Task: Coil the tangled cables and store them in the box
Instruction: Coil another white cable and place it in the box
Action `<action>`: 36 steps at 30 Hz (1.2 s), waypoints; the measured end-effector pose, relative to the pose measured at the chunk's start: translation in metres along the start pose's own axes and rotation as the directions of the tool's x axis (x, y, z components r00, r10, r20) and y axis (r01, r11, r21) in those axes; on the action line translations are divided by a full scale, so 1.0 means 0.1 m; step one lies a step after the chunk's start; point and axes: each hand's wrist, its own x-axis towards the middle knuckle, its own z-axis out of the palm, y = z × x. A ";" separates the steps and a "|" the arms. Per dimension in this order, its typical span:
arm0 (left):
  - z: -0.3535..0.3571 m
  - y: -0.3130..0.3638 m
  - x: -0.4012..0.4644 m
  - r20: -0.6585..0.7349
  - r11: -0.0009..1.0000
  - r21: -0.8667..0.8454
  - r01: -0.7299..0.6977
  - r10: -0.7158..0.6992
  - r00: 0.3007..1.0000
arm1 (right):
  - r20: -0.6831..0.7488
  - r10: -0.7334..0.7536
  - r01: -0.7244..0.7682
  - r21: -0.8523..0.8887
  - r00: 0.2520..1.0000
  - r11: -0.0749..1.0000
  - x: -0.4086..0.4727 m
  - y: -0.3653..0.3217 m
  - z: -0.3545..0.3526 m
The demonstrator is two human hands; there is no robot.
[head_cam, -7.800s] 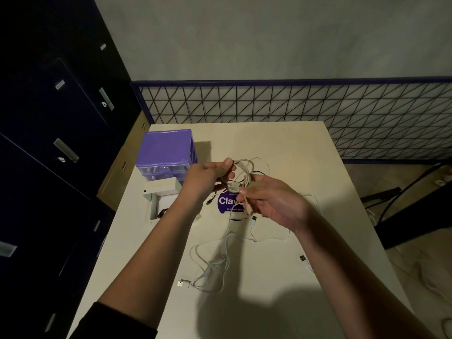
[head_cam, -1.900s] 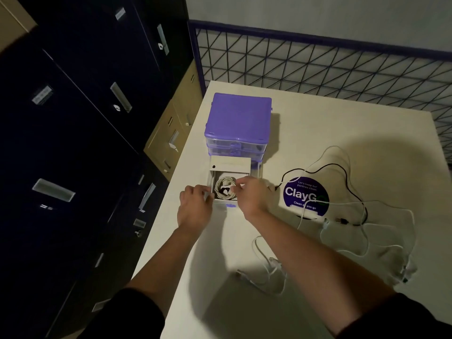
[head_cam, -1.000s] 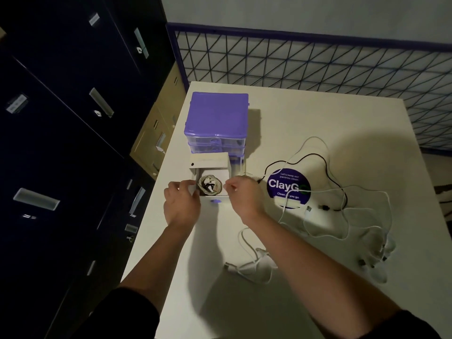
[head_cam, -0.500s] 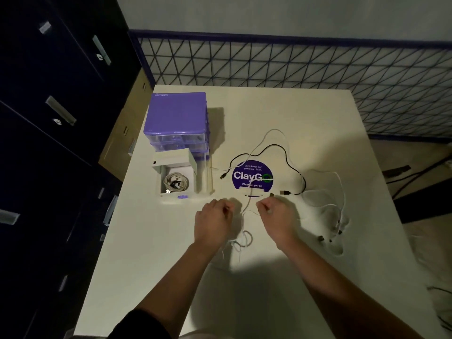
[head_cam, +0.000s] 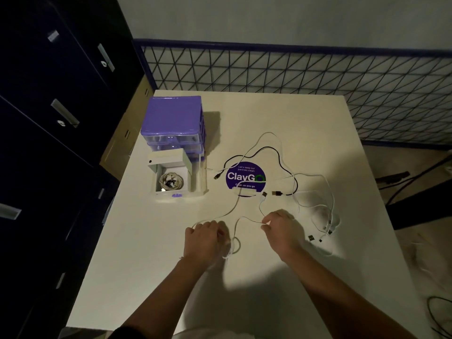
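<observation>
**Desk:** Cables, where do they stand?

**Operator:** One coiled cable [head_cam: 170, 181] already lies in the open white box [head_cam: 160, 189], which sits near the desk's left edge, touching the front of the purple drawer unit [head_cam: 174, 118]. On my feed a loose white cable [head_cam: 234, 206] runs from the round sticker [head_cam: 245, 177] at the desk's [head_cam: 146, 265] middle down toward the near edge. A black cable [head_cam: 276, 152] loops past the sticker, and more white cables [head_cam: 322, 216] lie tangled toward the right edge.

**Desk:** And the hands?

**Operator:** My left hand [head_cam: 204, 241], knuckles up, is curled round the white cable where it bunches into small loops. My right hand [head_cam: 281, 230] pinches the same cable between thumb and fingertips [head_cam: 266, 221], a short slack arc hanging between the two. Both forearms reach in from the near edge, wrists low over the desk.

**Desk:** How would you do this step well?

**Operator:** As I judge it, coiling this second cable is only starting. I'd anchor the end in the left hand and feed length through the right, laying even loops about the size of the coil already boxed, so it fits beside it. I'd draw slowly: the far end crosses the sticker close to the black cable's plug [head_cam: 277, 193], and a hard pull could drag that along. Let the cable turn between the fingers so the loops lie flat, not twisted.
</observation>
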 end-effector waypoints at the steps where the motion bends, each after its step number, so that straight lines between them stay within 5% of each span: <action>1: 0.00 0.00 -0.01 -0.005 1.000 0.013 0.008 -0.008 1.000 | -0.011 -0.015 0.015 -0.001 1.000 1.000 -0.01 0.02 0.00; 6: -0.02 -0.01 0.01 -0.014 1.000 -0.015 0.021 -0.021 1.000 | -0.150 -0.020 0.061 0.275 0.988 0.959 0.00 0.05 -0.08; 10: -0.09 -0.01 0.04 -0.034 1.000 -0.022 0.009 -0.010 0.999 | -0.207 0.178 -0.017 0.605 0.962 0.796 0.09 0.02 -0.26; 13: -0.18 0.01 0.06 -0.015 0.977 -0.204 0.056 -0.060 0.998 | -0.180 0.273 -0.043 0.760 0.945 0.648 0.18 0.04 -0.40; 20: -0.52 0.24 0.10 -0.064 0.698 -0.713 -0.064 0.026 0.998 | -0.154 0.265 -0.090 0.686 0.952 0.722 0.19 0.06 -0.49; 26: -0.82 0.51 0.16 -0.072 0.606 -0.787 -0.113 0.092 0.993 | -0.283 -0.081 0.198 0.412 0.956 0.889 0.12 -0.09 -0.50; 30: -1.06 0.70 0.15 -0.094 0.571 -0.802 -0.175 0.169 0.981 | -0.252 -0.237 0.333 0.471 0.938 0.817 0.07 -0.32 -0.72; 33: -1.17 0.73 0.19 -0.108 0.510 -0.845 -0.161 0.132 0.985 | -0.210 -0.172 0.270 0.697 0.963 0.665 0.08 -0.36 -0.91; 36: -1.23 0.68 0.20 -0.051 0.424 -0.900 -0.098 0.121 0.991 | -0.355 -0.051 0.315 0.743 0.933 0.591 0.11 -0.31 -1.09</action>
